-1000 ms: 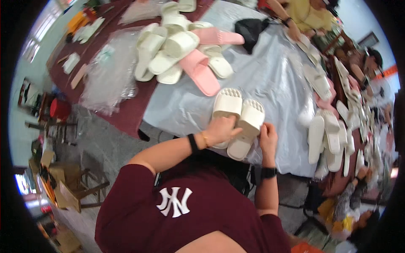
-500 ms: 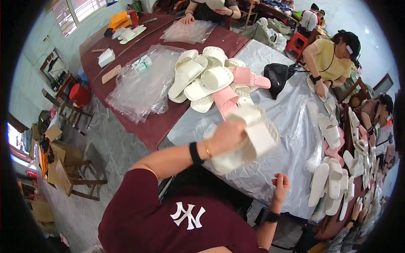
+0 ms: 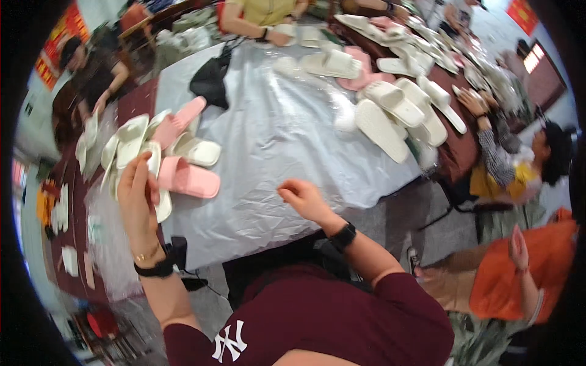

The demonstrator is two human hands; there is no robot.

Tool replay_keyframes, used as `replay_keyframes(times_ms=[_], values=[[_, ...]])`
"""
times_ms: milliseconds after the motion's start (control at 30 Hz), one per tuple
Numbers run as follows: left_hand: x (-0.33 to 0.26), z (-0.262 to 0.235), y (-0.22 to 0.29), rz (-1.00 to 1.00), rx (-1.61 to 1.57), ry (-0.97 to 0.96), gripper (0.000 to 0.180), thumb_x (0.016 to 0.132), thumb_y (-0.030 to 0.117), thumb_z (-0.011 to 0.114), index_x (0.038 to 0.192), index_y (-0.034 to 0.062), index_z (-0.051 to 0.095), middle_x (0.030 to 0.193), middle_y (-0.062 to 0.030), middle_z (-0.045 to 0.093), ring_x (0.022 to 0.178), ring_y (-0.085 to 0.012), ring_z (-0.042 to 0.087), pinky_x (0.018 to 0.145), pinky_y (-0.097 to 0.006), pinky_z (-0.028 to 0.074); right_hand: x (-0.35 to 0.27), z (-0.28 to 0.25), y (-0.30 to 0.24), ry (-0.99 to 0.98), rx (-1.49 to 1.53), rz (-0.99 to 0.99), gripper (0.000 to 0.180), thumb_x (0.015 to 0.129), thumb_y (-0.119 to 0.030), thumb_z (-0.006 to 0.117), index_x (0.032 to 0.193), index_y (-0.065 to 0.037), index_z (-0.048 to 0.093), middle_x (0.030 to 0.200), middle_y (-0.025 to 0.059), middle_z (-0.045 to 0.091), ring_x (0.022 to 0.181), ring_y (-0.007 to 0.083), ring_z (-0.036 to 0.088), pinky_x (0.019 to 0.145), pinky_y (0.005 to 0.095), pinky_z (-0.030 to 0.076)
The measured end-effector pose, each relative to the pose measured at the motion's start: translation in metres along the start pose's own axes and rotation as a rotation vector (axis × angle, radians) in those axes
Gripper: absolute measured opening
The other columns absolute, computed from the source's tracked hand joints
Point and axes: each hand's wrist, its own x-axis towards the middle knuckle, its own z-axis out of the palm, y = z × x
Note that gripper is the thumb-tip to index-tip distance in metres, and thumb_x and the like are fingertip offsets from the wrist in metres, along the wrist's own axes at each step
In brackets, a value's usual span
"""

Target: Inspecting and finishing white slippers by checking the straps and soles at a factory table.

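Observation:
My left hand [image 3: 137, 198] is raised at the left end of the table, its fingers closed against a pair of white slippers [image 3: 157, 183] at the edge of a pile. That pile [image 3: 131, 143] holds several white slippers and two pink ones [image 3: 189, 178]. My right hand [image 3: 302, 198] hovers loosely curled over the crinkled grey plastic sheet [image 3: 274, 140] on the table, holding nothing. Both wrists wear black bands, and my dark red shirt fills the lower edge.
A black bag [image 3: 210, 79] lies on the sheet's far side. More white and pink slippers [image 3: 390, 113] lie at the far right end. Other people sit around the table, one in yellow [image 3: 262, 12] opposite and one in orange [image 3: 525, 268] at the right.
My left hand has carried the white slipper pair from the table's middle over to the pile on the left. My right hand has risen above the sheet. The view has swung round.

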Motion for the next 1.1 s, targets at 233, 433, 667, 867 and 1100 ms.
replay_keyframes(times_ms=[233,433,667,867,1100], values=[[-0.033,0.006,-0.006,-0.091,-0.658,-0.264,0.03,0.101,0.023,0.041,0.113,-0.0013,0.052,0.06,0.001,0.042,0.041,-0.0052,0.033,0.036,-0.018,0.029,0.035,-0.135,0.013,0.706,0.161,-0.172,0.017,0.086,-0.011,0.059,0.099,-0.001,0.059,0.082,0.0078,0.061,0.072,0.0164,0.059,0.067,0.0296,0.047],[-0.047,-0.008,-0.031,-0.247,-0.586,-0.191,0.025,0.1,0.022,0.044,0.108,0.0004,0.055,0.061,0.001,0.043,0.041,-0.005,0.033,0.036,-0.019,0.028,0.05,-0.298,0.078,1.468,-0.298,-0.045,0.036,0.08,-0.025,0.068,0.098,0.003,0.054,0.086,0.0124,0.057,0.075,0.025,0.055,0.071,0.0353,0.047],[-0.061,0.026,-0.057,-0.447,-0.488,-0.304,0.019,0.096,0.017,0.05,0.102,-0.0003,0.057,0.059,0.0003,0.046,0.041,-0.0059,0.037,0.036,-0.019,0.028,0.051,-0.335,0.074,1.031,0.594,0.375,0.029,0.085,-0.028,0.065,0.098,-0.003,0.058,0.077,0.0096,0.065,0.058,0.019,0.061,0.045,0.0303,0.046],[-0.073,0.044,-0.071,-0.588,-0.399,-0.417,0.017,0.094,0.014,0.052,0.101,0.0,0.058,0.064,-0.0012,0.052,0.045,-0.0065,0.043,0.04,-0.02,0.032,0.026,-0.302,0.011,1.106,0.547,-0.017,0.025,0.087,-0.017,0.06,0.104,0.0,0.056,0.081,0.0098,0.067,0.059,0.0162,0.064,0.05,0.0247,0.049],[-0.074,0.072,-0.085,-0.674,-0.352,-0.612,0.024,0.092,0.016,0.056,0.112,0.0018,0.057,0.078,-0.0019,0.058,0.064,-0.0086,0.053,0.053,-0.021,0.041,-0.029,-0.264,-0.078,0.888,0.675,-0.235,0.028,0.09,-0.015,0.054,0.112,0.002,0.054,0.093,0.0159,0.066,0.073,0.0183,0.063,0.061,0.0257,0.052]])
